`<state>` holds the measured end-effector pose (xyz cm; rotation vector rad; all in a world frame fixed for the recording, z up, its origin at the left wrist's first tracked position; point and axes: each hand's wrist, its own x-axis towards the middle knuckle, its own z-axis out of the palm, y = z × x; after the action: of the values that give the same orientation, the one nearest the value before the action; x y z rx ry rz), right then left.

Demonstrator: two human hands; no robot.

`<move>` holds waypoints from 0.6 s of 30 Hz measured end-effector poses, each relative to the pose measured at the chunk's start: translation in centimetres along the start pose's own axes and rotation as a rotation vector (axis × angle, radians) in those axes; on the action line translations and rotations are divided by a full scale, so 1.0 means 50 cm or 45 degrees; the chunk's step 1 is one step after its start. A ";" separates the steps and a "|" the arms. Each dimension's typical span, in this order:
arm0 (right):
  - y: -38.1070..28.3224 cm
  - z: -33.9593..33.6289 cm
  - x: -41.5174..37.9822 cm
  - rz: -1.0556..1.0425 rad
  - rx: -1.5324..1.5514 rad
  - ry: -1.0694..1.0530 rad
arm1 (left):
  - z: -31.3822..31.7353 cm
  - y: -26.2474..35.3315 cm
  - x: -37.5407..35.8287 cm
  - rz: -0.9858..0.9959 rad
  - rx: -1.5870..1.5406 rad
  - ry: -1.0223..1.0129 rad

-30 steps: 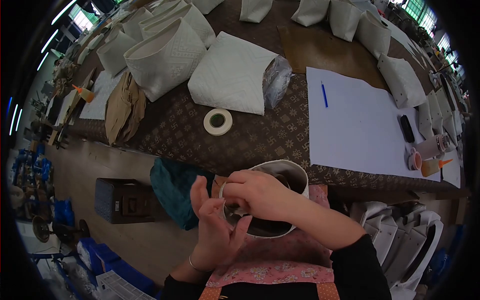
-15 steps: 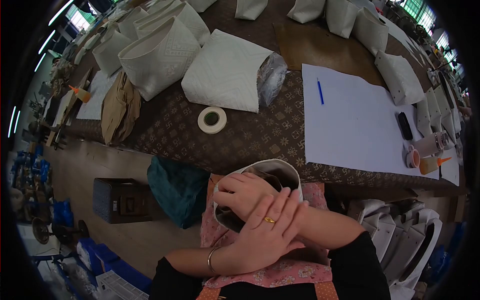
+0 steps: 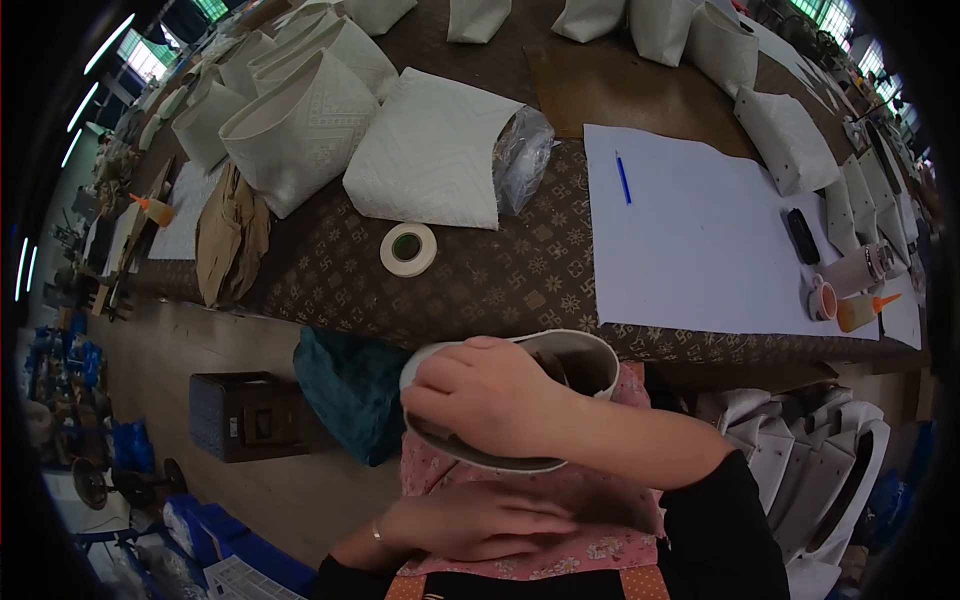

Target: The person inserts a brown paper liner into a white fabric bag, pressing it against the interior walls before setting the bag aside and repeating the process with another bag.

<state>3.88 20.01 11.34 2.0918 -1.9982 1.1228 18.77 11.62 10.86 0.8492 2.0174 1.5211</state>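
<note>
A white bag point(image 3: 590, 360) with a dark inside rests open-mouthed on my lap, against the table edge. My right hand point(image 3: 480, 395) lies over its rim and grips it, fingers curled on the near left side. My left hand point(image 3: 480, 520) lies flat under the bag, palm down on the pink floral apron point(image 3: 600, 500), holding nothing. A bracelet shows on the left wrist.
The table with a brown patterned cloth point(image 3: 480, 270) holds a tape roll point(image 3: 408, 248), several white bags point(image 3: 300, 130), a large white paper sheet point(image 3: 700, 240) with a blue pen point(image 3: 622, 178), a black object and glue bottles point(image 3: 858, 310). A teal cloth point(image 3: 345, 390) and dark box point(image 3: 240, 415) are on the floor at left.
My left hand slid off the top of my right hand and dropped beneath the bag onto the apron. My right hand shifted along the rim, and the bag tilted lower.
</note>
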 end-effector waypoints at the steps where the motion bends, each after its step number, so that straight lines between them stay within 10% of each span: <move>1: -0.016 -0.014 0.010 0.009 -0.005 0.005 | -0.016 0.005 -0.038 0.007 0.082 0.123; 6: -0.080 -0.073 0.064 -0.090 0.064 0.744 | 0.007 0.066 -0.225 -0.052 0.147 1.716; 10: -0.105 -0.093 0.055 -0.050 0.155 0.735 | -0.039 0.027 -0.316 0.060 -0.079 2.280; 14: -0.125 -0.084 0.010 0.305 0.124 0.210 | -0.036 0.011 -0.263 0.310 -0.409 2.372; 18: -0.060 -0.069 -0.061 0.665 0.033 -0.002 | -0.050 -0.051 -0.280 0.091 -0.279 1.919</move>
<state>5.18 24.81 13.65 1.6125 -2.6278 1.2030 26.32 -0.59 9.12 -0.6167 2.5111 2.7720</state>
